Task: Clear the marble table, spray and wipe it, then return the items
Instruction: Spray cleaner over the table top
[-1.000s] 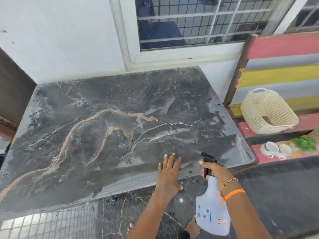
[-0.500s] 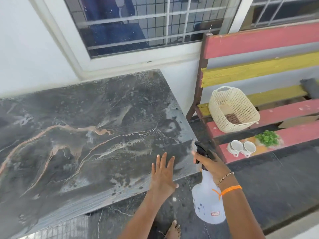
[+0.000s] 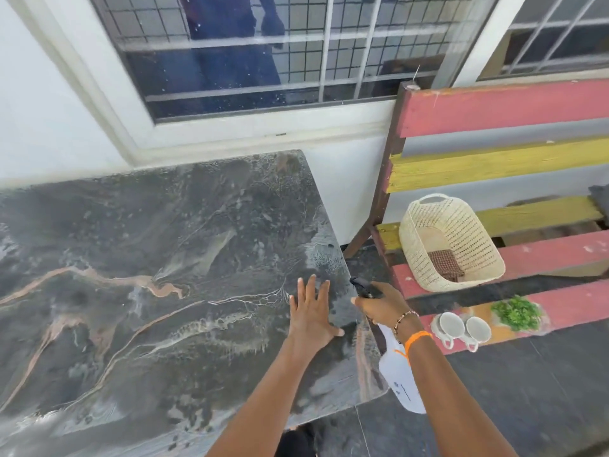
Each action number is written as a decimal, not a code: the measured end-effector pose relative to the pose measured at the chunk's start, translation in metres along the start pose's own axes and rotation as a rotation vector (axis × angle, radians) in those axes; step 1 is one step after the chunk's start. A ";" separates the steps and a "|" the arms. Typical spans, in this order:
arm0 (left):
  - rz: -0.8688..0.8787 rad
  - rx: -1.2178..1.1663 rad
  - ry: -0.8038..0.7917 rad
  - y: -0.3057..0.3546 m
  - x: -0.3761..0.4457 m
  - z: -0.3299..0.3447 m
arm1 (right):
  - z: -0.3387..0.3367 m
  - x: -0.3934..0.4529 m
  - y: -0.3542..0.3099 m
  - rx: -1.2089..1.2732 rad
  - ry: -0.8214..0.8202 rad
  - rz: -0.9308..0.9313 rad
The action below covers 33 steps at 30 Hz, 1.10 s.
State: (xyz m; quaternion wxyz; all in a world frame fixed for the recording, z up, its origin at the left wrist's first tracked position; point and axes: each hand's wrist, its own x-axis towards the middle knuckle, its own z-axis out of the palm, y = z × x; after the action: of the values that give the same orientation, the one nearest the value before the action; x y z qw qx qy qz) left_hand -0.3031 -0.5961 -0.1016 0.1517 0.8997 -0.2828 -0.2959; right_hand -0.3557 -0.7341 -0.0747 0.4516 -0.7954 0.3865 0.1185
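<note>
The dark marble table (image 3: 138, 265) fills the left of the view, wet and streaked with spray, with nothing standing on it. My left hand (image 3: 311, 313) lies flat on its right part, fingers spread, holding nothing. My right hand (image 3: 384, 306) is just off the table's right edge, closed on the black trigger head of a white spray bottle (image 3: 397, 377) that hangs below my wrist. On the bench to the right sit a cream woven basket (image 3: 428, 232) with a brown checked cloth (image 3: 445, 265) inside, two white cups (image 3: 463, 328) and a small green plant (image 3: 515, 313).
A slatted bench (image 3: 501, 110) painted red, yellow and grey stands right of the table, a narrow gap between them. Behind is a white wall with a barred window (image 3: 263, 51). Dark floor tiles (image 3: 527, 390) lie under and in front of the bench.
The view has swung right and closer, so the table's right edge and the bench show more. My left hand now lies flat on the table. My right hand with the bottle has shifted toward the table's right edge.
</note>
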 end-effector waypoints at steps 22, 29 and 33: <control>0.119 -0.247 0.083 0.198 0.134 0.047 | -0.210 0.136 0.083 0.239 0.570 -0.069; 0.007 -0.310 0.134 0.243 0.203 0.066 | -0.246 0.248 0.115 0.127 0.415 -0.147; -0.084 -0.389 0.164 0.248 0.229 0.071 | -0.243 0.298 0.136 0.116 0.390 -0.126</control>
State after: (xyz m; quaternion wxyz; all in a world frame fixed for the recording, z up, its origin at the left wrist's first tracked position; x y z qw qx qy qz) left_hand -0.2989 -0.9375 -0.1502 0.3323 0.8856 -0.1695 -0.2768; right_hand -0.2920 -1.1221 -0.1831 0.4200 -0.7984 0.4222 -0.0885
